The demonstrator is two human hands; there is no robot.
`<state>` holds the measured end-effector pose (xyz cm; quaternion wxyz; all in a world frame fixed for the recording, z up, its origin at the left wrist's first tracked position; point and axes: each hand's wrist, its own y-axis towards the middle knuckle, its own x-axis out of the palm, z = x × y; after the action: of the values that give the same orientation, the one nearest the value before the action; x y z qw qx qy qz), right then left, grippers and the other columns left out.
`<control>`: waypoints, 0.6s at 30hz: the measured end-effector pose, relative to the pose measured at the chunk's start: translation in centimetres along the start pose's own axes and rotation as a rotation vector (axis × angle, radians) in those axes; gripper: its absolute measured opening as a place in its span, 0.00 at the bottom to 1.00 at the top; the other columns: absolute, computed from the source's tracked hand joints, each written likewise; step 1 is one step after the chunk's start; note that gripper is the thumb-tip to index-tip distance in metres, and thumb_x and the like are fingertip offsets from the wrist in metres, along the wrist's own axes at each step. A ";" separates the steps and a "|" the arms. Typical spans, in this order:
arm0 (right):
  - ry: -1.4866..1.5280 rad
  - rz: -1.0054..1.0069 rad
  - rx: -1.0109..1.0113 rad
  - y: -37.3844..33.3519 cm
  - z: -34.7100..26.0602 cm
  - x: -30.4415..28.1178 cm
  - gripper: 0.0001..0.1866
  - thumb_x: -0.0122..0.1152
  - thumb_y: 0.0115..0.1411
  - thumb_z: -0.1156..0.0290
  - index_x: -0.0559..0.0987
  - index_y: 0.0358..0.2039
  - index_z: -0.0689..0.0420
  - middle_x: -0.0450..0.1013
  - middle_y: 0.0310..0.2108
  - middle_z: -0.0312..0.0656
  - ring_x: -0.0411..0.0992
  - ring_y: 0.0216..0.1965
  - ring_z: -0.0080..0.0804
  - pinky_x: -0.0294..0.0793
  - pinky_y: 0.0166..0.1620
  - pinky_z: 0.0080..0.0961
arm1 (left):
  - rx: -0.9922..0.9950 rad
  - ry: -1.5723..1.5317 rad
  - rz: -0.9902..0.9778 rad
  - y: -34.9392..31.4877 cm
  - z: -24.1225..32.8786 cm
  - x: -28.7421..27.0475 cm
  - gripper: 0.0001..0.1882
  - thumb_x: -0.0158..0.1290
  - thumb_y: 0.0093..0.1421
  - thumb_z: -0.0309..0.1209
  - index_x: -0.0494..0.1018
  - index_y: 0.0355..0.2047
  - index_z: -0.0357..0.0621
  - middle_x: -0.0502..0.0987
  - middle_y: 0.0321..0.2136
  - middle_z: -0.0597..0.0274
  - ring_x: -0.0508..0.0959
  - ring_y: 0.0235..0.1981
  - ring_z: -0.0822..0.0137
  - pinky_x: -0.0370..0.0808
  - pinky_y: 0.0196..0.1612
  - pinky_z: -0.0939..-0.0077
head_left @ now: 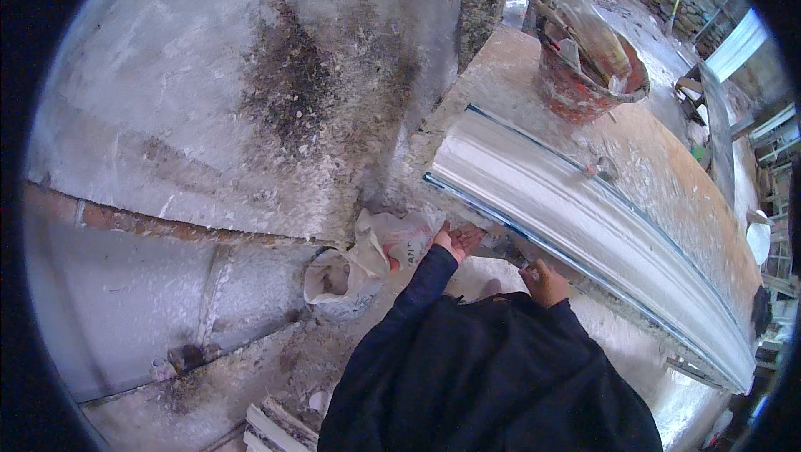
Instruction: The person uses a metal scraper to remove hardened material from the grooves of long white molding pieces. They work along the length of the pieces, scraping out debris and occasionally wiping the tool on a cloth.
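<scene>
My left hand point(459, 241) is just off the near edge of the worktable, palm up and fingers stretched out, beside a white sack point(399, 235). To its right, my right hand point(546, 282) is closed, fingers curled in. Whatever it grips, if anything, cannot be made out; a small greyish patch shows between the hands. Beyond both hands lies a long white moulded piece point(576, 210) with ridges along its length and blue-green strips on its long edges. It lies on the plaster-smeared worktable point(667, 176).
A stained reddish bucket point(584, 89) on the table holds a clear bottle point(584, 14) with a yellow cap. An open white bag point(329, 277) stands left of my arm. A stained wall point(209, 76) rises at the left. Pale strips point(279, 431) lie at the lower left.
</scene>
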<state>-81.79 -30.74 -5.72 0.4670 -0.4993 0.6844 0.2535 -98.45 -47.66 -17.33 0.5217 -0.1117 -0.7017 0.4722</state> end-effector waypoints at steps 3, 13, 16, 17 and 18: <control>-0.081 -0.086 0.058 2.0 -1.3 0.8 0.18 0.56 0.51 0.52 0.71 0.35 0.51 0.73 0.25 0.49 0.72 0.27 0.50 0.70 0.27 0.42 | 0.015 0.035 -0.006 -0.1 0.0 0.6 0.34 0.27 0.62 0.52 0.62 0.45 0.27 0.68 0.44 0.38 0.70 0.45 0.45 0.68 0.48 0.53; 0.004 -0.114 0.045 2.0 -2.1 -0.9 0.19 0.52 0.53 0.51 0.70 0.37 0.52 0.73 0.27 0.50 0.71 0.29 0.51 0.70 0.30 0.42 | 0.013 0.017 -0.034 1.4 0.5 -0.7 0.30 0.27 0.63 0.46 0.62 0.46 0.28 0.68 0.44 0.39 0.71 0.44 0.44 0.68 0.47 0.52; -0.039 -0.018 0.079 2.7 -1.6 1.3 0.19 0.56 0.51 0.51 0.72 0.35 0.52 0.73 0.24 0.50 0.71 0.27 0.50 0.69 0.28 0.41 | 0.030 0.004 -0.055 0.3 0.3 0.6 0.29 0.27 0.63 0.45 0.62 0.47 0.28 0.68 0.44 0.39 0.71 0.43 0.44 0.69 0.46 0.53; -0.032 0.037 0.052 2.1 -1.7 1.5 0.19 0.56 0.51 0.51 0.72 0.35 0.52 0.72 0.23 0.50 0.71 0.27 0.50 0.69 0.28 0.42 | 0.050 0.019 -0.049 -0.1 0.2 0.3 0.28 0.27 0.63 0.44 0.62 0.46 0.28 0.69 0.43 0.39 0.71 0.43 0.45 0.70 0.46 0.53; -0.023 0.091 0.025 1.7 -1.7 1.7 0.19 0.55 0.51 0.51 0.72 0.34 0.52 0.72 0.23 0.50 0.71 0.27 0.50 0.69 0.28 0.42 | 0.070 0.035 -0.042 -0.3 0.2 0.1 0.28 0.27 0.63 0.44 0.62 0.46 0.28 0.69 0.43 0.39 0.71 0.43 0.45 0.70 0.46 0.54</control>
<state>-84.15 -32.28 -6.74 0.4692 -0.4587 0.7041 0.2716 -98.57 -47.86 -17.02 0.5472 -0.0866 -0.6778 0.4833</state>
